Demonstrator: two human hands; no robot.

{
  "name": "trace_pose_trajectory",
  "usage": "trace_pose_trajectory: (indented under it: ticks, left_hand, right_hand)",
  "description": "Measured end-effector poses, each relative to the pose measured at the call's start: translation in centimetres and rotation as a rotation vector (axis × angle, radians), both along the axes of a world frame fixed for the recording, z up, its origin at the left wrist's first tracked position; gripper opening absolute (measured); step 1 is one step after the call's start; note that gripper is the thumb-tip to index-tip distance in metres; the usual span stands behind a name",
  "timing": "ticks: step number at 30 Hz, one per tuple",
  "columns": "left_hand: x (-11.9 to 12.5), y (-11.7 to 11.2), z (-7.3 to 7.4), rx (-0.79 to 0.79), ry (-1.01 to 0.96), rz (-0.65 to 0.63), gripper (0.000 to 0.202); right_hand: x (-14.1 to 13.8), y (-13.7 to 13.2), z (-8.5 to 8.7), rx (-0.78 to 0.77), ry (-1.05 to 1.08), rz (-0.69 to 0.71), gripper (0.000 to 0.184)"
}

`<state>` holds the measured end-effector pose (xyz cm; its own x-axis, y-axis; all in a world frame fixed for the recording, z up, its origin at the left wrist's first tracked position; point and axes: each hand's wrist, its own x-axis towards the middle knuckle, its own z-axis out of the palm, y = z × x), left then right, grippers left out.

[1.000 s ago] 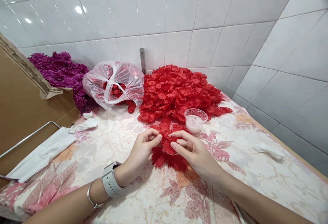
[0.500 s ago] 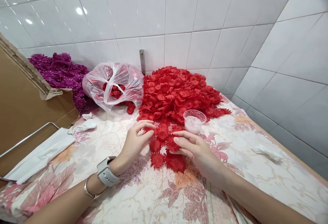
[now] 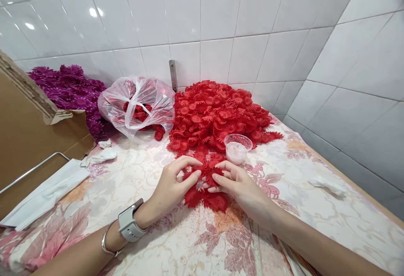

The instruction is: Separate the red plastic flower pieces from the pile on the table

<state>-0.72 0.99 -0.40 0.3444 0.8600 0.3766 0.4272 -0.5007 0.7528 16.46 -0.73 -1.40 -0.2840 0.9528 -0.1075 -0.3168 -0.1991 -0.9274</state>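
In the head view, the right hand (image 3: 241, 184) pinches a red flower with spiky petals (image 3: 212, 176) between its thumb and fingers, over more flat red flowers (image 3: 217, 201) on the pale, flowery tablecloth (image 3: 176, 244). The left hand (image 3: 173, 183) curls at the flower's left edge, but I cannot tell if it grips. Behind them sit a small, round, clear plastic cup (image 3: 237, 152) and a big red flower heap (image 3: 217, 112).
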Motion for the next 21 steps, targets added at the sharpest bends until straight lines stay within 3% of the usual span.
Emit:
trace_pose_trajectory:
  ticks: [4,11,17,21]
  left_hand:
    - [0.04,0.05,-0.18,-0.035,0.010,0.016,0.012]
    - [0.42,-0.32,-0.02,-0.123,-0.036,0.006,0.010]
    - [0.70,-0.70,-0.10,-0.203,-0.065,-0.024,0.016]
    - [0.97,-0.85,-0.17,-0.289,-0.087,-0.112,0.015]
  right_hand:
    - [0.13,0.17,-0.22,0.027,0.024,0.029,0.021]
    - [0.14,0.06,0.01,-0.037,-0.112,-0.119,0.028]
    - [0.14,-0.14,0.33,-0.041,-0.150,-0.135,0.036]
    - [0.14,-0.21,0.29,-0.008,-0.176,-0.124,0.041]
